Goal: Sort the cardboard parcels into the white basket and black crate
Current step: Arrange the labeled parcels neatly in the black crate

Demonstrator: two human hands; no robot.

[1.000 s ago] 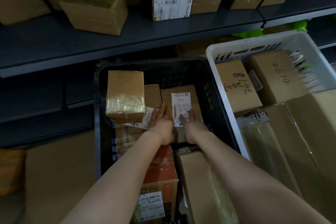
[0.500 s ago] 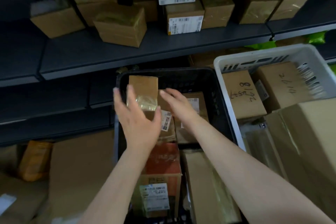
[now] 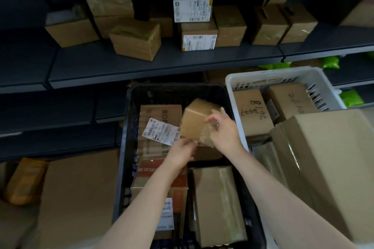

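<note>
Mid-frame, my right hand (image 3: pixel 223 129) grips a tilted parcel (image 3: pixel 195 122) above the black crate (image 3: pixel 178 88). My left hand (image 3: pixel 181 152) pinches its lower corner.

Parcel (image 3: pixel 195 125): matt brown cardboard, glossy crinkled clear tape at one end. Black crate (image 3: pixel 176 87) — matt plastic; white basket (image 3: pixel 263 74) — smooth plastic. Shelf (image 3: pixel 121 66) looks like dark matt metal. Label (image 3: pixel 162 132): white paper.

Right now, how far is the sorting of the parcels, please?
Done: the black crate and the white basket each hold several parcels. In hand: both the left hand and right hand grip a small box over the crate. Left: this box is not yet placed; whether the shelf boxes need sorting, I cannot tell.
</note>
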